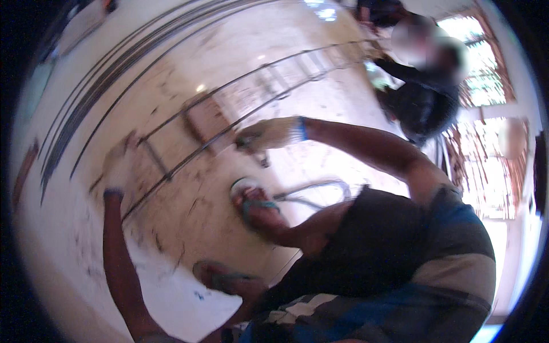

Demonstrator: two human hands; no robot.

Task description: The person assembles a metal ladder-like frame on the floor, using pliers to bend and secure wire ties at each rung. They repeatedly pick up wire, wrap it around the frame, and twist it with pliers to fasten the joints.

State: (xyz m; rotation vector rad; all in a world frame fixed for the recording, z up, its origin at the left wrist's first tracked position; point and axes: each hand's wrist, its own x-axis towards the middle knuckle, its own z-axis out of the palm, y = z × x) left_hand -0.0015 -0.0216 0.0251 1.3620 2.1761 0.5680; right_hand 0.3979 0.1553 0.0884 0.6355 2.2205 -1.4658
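A long ladder-like frame of thin steel bars (pixel 168 175) with cross ties runs from the lower left toward the upper right. My left hand (pixel 121 164), in a pale glove, reaches to the frame's near-left end. Motion smears its fingers, so its grip cannot be made out. Close to the frame's near bar, my right hand (pixel 271 134) wears a pale glove with a blue-white cuff. Its fingers are curled around something dark that I cannot identify. Under the bars beside that hand is a reddish-brown block (pixel 207 121).
Several long dark rods (pixel 86 117) lie curved along the floor at the far left. My sandalled feet (pixel 260 211) stand on the dusty pale floor (pixel 189 223). Other people in dark clothes (pixel 420 103) bend near the frame's far end. Lattice windows (pixel 486 166) are at the right.
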